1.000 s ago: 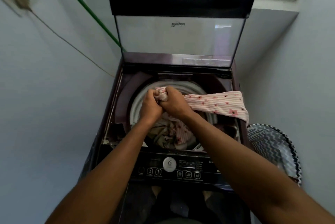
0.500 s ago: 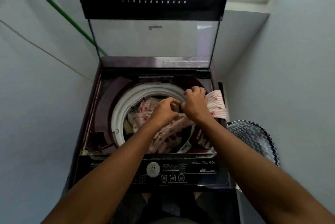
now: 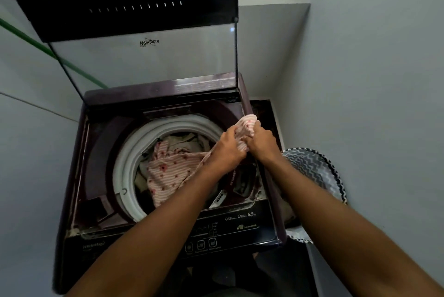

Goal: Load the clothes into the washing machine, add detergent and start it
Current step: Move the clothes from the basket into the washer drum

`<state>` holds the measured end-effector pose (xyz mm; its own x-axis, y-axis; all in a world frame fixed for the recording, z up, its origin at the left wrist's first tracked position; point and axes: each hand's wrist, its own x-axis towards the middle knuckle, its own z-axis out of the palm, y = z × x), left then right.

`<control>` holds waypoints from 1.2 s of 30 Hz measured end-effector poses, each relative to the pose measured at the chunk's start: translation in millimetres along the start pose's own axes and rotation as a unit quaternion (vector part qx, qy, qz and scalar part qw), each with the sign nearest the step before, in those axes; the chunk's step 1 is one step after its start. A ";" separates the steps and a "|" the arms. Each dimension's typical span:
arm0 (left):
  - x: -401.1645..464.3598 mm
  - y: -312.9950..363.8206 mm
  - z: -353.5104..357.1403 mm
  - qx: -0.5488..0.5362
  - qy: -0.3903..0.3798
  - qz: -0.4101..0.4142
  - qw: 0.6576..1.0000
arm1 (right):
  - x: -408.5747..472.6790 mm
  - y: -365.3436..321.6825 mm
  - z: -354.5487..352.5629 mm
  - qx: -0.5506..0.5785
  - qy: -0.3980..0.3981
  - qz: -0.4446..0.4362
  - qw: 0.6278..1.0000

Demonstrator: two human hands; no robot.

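Zigzag basket (image 3: 314, 171) right of washing machine (image 3: 101, 152) — lid (image 3: 134, 0) upright

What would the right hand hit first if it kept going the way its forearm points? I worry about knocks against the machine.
Probably the washer's right rim, just beyond the right hand gripping the striped garment; depth is unclear, so it might pass above.

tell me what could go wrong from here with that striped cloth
Both hands, left and right, grip the pink striped floral cloth over the right rim of the white round tub opening. Part of it could catch on that rim or stay draped outside the tub. The raised glass lid stands close behind and might get knocked.
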<state>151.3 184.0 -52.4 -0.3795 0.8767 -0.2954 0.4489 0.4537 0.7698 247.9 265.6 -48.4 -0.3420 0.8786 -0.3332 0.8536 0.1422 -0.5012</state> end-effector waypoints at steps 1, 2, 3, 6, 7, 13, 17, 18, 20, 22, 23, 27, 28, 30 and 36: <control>0.6 -0.6 -0.3 -0.005 0.002 -0.002 1.000 | -0.4 -5.9 -0.2 -0.035 0.022 -0.004 0.999; 0.7 -0.6 -1.6 -0.008 0.004 -0.003 1.000 | -2.2 -11.9 -1.7 -0.063 0.048 -0.011 0.997; 1.0 -0.9 -3.2 -0.012 0.004 -0.004 1.000 | -3.8 -16.5 -3.6 -0.082 0.067 -0.026 0.994; 2.0 -2.8 -11.4 -0.027 0.008 -0.006 1.000 | -3.4 -28.5 -8.2 -0.073 0.077 -0.082 0.991; 2.6 -3.9 -14.6 -0.034 0.011 -0.006 0.999 | -1.0 -31.2 -8.9 -0.049 0.079 -0.095 0.991; 2.4 -10.4 -39.1 -0.150 0.050 0.022 0.987 | -1.1 -65.0 -12.6 0.013 0.091 -0.152 0.984; -0.1 -24.1 -62.6 -0.135 0.135 0.039 0.981 | -19.1 -101.8 0.9 0.102 0.068 -0.203 0.972; -2.9 -28.5 -70.4 -0.125 0.153 0.035 0.980 | -21.3 -108.3 7.9 0.115 0.061 -0.205 0.970; -10.8 -40.2 -85.6 -0.113 0.179 0.018 0.977 | -26.4 -122.1 21.3 0.112 0.044 -0.214 0.969; -19.5 -55.1 -100.1 -0.106 0.202 0.005 0.974 | -30.6 -133.4 35.3 0.106 0.023 -0.228 0.968; -23.4 -62.0 -105.4 -0.102 0.208 0.001 0.973 | -31.1 -136.9 41.4 0.104 0.017 -0.229 0.968; -35.1 -95.0 -121.8 -0.069 0.203 -0.040 0.976 | -28.1 -139.7 68.9 0.041 -0.023 -0.194 0.980; -36.5 -100.8 -124.2 -0.061 0.191 -0.049 0.978 | -28.0 -137.7 74.4 0.012 -0.040 -0.191 0.981; -39.1 -110.3 -127.2 -0.044 0.160 -0.062 0.984 | -28.9 -135.3 85.7 -0.024 -0.063 -0.198 0.978; -40.9 -118.1 -124.0 -0.023 0.134 -0.058 0.989 | -36.5 -142.8 90.6 -0.029 -0.068 -0.208 0.975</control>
<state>13.5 74.7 -61.1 -0.6290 0.7433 -0.2276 0.3558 0.5356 0.7659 102.9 172.0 -37.0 -0.7086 0.6718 -0.2159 0.6496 0.5017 -0.5712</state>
